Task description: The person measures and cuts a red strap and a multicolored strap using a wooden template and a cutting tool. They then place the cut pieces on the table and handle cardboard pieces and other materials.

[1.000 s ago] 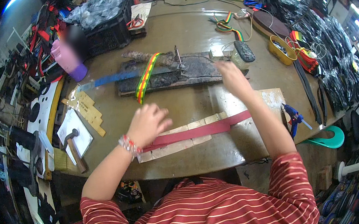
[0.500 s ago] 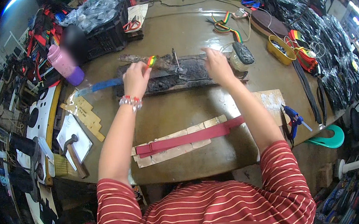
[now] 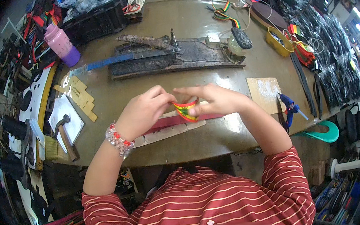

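A short strip of red, yellow and green striped webbing (image 3: 184, 110) hangs bent between my hands, over the near middle of the table. My left hand (image 3: 147, 109) pinches its left end between closed fingertips. My right hand (image 3: 220, 98) has its thumb over the front of the strip and its fingers curving behind the top. Beneath both hands lies a maroon strap (image 3: 170, 122) on cardboard pieces (image 3: 164, 134), partly covered by them. Beyond is a dark, scorched-looking board (image 3: 149, 67) with a metal ruler with a blue part (image 3: 111, 61) across it.
A hammer (image 3: 65, 140) and stepped cardboard (image 3: 77, 97) lie at the left, near a pink-purple bottle (image 3: 62, 45). To the right are a blue glue gun (image 3: 291, 108), a yellow bowl (image 3: 280, 42) and a glass jar (image 3: 237, 47). A black crate (image 3: 92, 29) stands at the far left.
Both hands have come back from the dark board toward me and closer together. The striped webbing, earlier only in my left hand, now has my right hand on it too.
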A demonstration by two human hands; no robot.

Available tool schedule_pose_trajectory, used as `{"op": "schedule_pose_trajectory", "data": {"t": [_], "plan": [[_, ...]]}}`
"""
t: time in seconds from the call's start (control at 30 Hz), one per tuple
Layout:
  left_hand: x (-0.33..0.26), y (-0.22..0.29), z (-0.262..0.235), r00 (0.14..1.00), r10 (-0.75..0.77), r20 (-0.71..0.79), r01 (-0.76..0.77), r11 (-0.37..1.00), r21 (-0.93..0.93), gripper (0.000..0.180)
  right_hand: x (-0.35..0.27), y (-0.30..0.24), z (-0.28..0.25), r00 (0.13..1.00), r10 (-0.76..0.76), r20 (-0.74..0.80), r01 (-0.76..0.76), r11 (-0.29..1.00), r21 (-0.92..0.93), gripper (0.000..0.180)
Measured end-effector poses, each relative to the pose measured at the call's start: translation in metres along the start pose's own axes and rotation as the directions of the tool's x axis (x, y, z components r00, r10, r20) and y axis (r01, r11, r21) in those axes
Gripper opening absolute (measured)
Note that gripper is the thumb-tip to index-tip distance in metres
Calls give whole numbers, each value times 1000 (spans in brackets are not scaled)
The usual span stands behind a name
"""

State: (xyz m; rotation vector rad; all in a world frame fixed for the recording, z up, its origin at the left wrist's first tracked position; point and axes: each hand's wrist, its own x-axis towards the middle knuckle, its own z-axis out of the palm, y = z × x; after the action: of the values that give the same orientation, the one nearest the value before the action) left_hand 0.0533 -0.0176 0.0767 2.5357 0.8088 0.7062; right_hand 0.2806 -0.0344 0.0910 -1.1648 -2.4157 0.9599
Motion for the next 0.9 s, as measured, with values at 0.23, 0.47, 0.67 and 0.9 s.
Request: {"op": "schedule_pose_trajectory", "data": {"t": [0.23,0.47,0.67,0.9], "plan": [[16,-13,4,999,-6,49,4,1000,23,14,3,10,5,990,35,-133,-47,995,-84,26],[17,-46,19,997,-79,-18,81,988,128,15,8,43,8,986,76,-151,-112,963,-247,29],[24,-46,25,998,25,-50,-23,999,28,15,35,41,33,846,-191,-498,79,968,-238,36],[9,-70,27,987,-25,-162,41,995,95,14,30,69,22,958,118,-263,-145,986,-86,15]]}}
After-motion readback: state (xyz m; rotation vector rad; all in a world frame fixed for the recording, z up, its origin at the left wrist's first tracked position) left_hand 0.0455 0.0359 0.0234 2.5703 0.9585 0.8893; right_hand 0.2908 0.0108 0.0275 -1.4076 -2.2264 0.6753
